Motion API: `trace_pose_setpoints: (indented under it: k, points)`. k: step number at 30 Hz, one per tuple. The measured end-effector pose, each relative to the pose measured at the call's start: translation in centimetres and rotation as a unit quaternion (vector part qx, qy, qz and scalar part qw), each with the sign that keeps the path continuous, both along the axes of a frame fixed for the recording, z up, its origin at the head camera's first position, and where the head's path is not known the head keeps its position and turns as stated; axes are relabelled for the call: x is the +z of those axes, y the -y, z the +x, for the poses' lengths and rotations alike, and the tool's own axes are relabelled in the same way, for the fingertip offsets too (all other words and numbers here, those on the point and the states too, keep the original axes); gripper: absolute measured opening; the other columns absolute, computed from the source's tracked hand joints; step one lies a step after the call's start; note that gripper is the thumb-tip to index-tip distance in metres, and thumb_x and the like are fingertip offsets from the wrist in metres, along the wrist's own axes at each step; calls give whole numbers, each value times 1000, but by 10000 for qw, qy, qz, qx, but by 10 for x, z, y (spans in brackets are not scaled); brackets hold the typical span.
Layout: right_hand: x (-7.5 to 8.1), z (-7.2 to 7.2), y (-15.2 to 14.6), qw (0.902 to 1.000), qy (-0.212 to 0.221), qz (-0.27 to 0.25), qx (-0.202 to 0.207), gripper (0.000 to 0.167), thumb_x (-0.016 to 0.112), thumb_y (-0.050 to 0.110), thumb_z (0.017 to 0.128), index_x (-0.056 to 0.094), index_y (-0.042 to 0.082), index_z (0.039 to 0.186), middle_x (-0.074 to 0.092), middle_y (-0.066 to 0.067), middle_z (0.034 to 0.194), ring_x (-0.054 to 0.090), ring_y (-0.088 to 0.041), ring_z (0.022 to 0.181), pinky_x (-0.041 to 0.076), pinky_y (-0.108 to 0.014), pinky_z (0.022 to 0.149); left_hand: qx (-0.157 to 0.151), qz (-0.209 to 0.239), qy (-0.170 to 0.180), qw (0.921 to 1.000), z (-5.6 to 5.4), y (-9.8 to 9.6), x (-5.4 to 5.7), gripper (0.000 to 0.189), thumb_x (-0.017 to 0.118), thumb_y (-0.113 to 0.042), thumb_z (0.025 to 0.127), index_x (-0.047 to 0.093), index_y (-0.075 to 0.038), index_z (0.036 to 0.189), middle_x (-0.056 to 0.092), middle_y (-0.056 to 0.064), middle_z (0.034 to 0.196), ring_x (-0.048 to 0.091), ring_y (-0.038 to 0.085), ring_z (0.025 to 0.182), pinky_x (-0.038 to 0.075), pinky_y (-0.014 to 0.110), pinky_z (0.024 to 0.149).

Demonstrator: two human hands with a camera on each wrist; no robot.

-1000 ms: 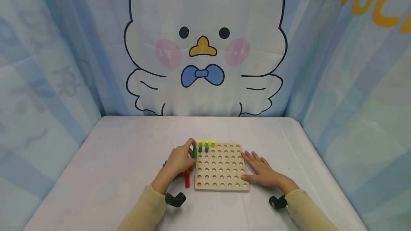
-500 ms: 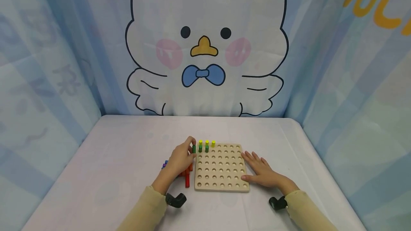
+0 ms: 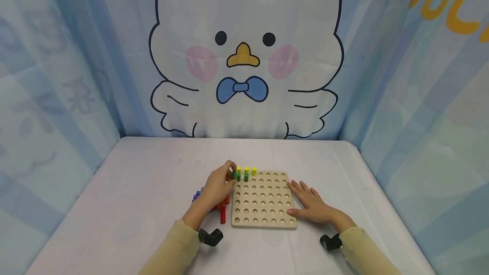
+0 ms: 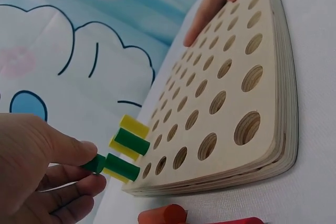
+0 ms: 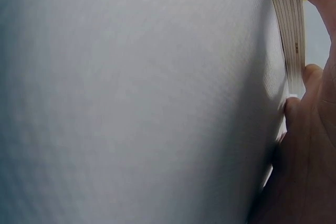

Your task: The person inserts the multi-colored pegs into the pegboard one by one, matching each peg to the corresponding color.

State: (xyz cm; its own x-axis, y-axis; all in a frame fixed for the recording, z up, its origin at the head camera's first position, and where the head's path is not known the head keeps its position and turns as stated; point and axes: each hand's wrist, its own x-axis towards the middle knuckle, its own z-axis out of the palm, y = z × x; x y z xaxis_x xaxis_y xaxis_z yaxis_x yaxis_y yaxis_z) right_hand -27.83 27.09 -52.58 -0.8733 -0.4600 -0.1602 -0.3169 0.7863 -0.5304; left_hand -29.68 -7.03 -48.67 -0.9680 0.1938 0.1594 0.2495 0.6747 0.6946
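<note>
My left hand pinches a green peg between thumb and fingers, just off the far left corner of a wooden pegboard. In the left wrist view the held peg is beside a standing green peg; whether they touch I cannot tell. Three yellow pegs stand in the far row, two green pegs in the row before it. My right hand lies with straight fingers along the board's right edge; in the right wrist view its fingers touch the board's side.
Loose red pegs lie left of the board, partly under the left forearm. Blue and purple pegs show behind the left wrist. A white-covered table bears everything, with a printed curtain at its far edge.
The left hand has shifted slightly away from the person, then a little right, carrying the green peg closer to the standing pegs. My right hand and the board have stayed put.
</note>
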Motion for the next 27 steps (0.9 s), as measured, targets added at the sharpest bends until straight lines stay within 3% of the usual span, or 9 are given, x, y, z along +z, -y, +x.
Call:
trace_pose_setpoints:
  k: [6, 15, 27]
  points:
    - [-1, 0, -1, 10000, -15, -31, 11, 95, 66, 54, 95, 21, 10, 165, 13, -21, 172, -1, -48, 158, -2, -70, 120, -46, 107, -196, 9997, -1, -5, 2, 25, 74, -4, 92, 62, -12, 111, 66, 4, 103, 65, 17, 92, 56, 38, 83]
    - [-3, 0, -2, 10000, -45, -5, -4, 95, 66, 54, 95, 20, 10, 165, 12, -20, 172, -1, -48, 158, -2, -70, 120, -24, 222, -487, 9986, -4, -14, 3, 19, 74, -3, 91, 62, -11, 103, 66, 4, 102, 66, 18, 91, 56, 38, 82]
    - [-9, 0, -5, 9987, -201, -441, 141, 94, 68, 54, 94, 22, 12, 165, 13, -26, 170, -2, -51, 156, -5, -72, 117, 68, 432, -349, 9984, -8, -22, 0, 18, 74, -5, 93, 62, -14, 103, 64, 2, 103, 65, 18, 98, 56, 40, 91]
